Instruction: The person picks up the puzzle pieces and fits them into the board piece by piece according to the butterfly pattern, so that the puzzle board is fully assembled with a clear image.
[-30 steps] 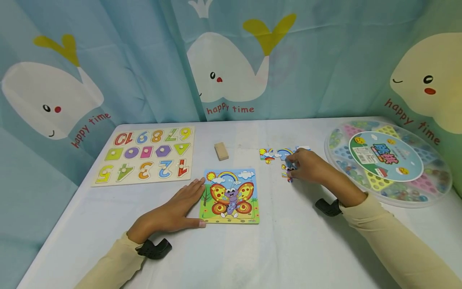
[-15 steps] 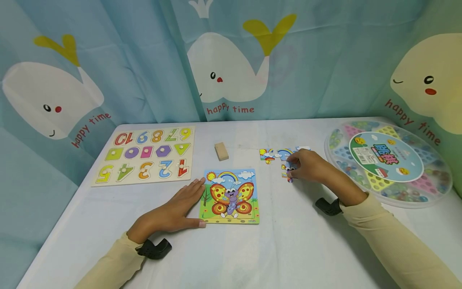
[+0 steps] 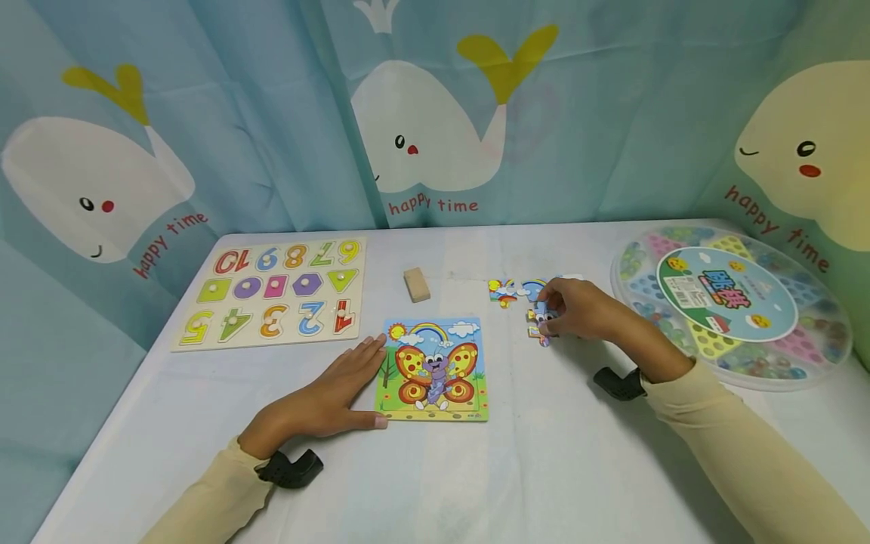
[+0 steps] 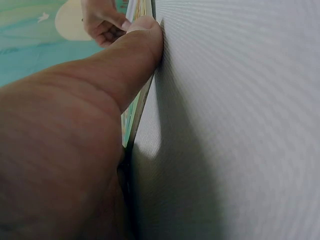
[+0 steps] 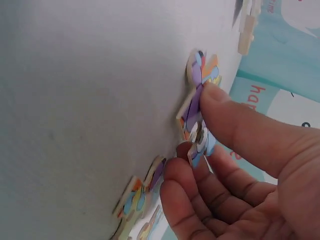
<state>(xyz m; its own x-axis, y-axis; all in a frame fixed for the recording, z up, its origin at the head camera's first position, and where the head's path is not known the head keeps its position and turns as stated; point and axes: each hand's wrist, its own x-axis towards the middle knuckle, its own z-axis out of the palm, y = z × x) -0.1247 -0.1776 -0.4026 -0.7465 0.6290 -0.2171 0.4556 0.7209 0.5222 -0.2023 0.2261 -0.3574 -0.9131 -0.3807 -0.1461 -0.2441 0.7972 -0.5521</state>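
In the head view my left hand lies flat on the white table. Its fingertips and thumb touch the left side of a square butterfly puzzle board. To the right, my right hand pinches a small purple-and-orange jigsaw piece, with the thumb pressing its face in the right wrist view. A rainbow piece lies just beyond the fingers, and a sun piece sits left of it. Another piece shows lower left in the right wrist view. The hand hides part of the pieces around it.
A wooden number board lies at the back left, with a small wooden block right of it. At the right is a round clear case of marbles. A blue whale curtain hangs behind the table.
My right hand and its piece have shifted slightly left and a little nearer to me in the last half second. The left hand and the butterfly board have stayed still.
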